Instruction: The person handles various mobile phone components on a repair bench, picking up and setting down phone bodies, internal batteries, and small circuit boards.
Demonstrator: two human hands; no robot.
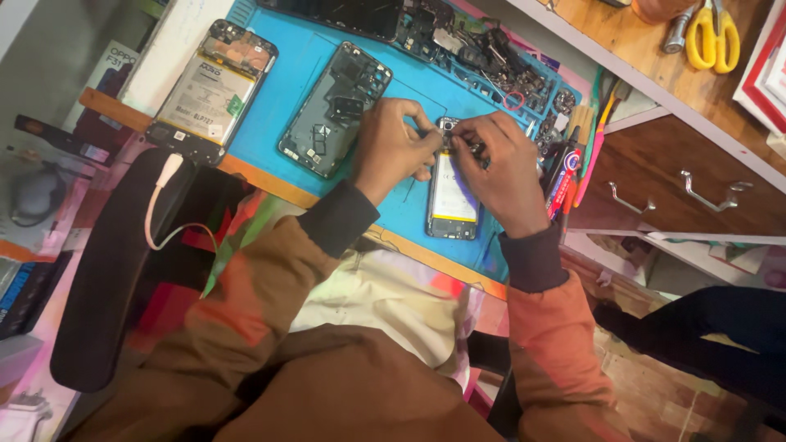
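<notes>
An opened phone with its back removed lies on the blue work mat, its battery showing. My left hand rests at the phone's top left corner, fingers pinched against it. My right hand covers the phone's top right, fingers curled on a small part or tool there; what it grips is hidden. Both hands meet over the phone's camera end.
A dark phone frame and another opened phone with a battery lie to the left on the mat. Loose parts fill the mat's far trays. Pens, yellow scissors, a drawer, a white cable.
</notes>
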